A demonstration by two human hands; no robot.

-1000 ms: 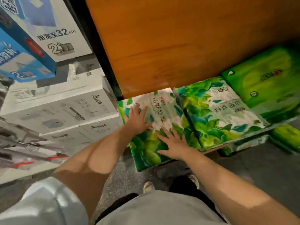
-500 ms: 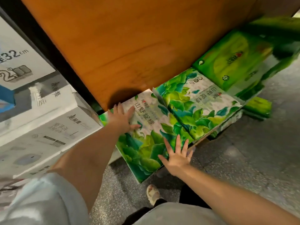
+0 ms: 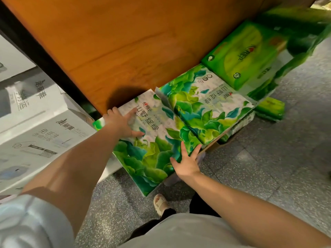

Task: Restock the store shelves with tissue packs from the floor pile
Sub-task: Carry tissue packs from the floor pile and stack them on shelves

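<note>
My right hand (image 3: 187,163) has slid to the near corner of the leafy pack (image 3: 152,140), fingers spread flat, left hand (image 3: 121,123) flat on its top by the shelf board (image 3: 125,42), so I judge it nearly seated.

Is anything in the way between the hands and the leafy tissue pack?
No. Both hands already touch the leafy tissue pack: the left hand lies flat on its top, and the right hand presses its near right edge. Nothing sits between them.
</note>
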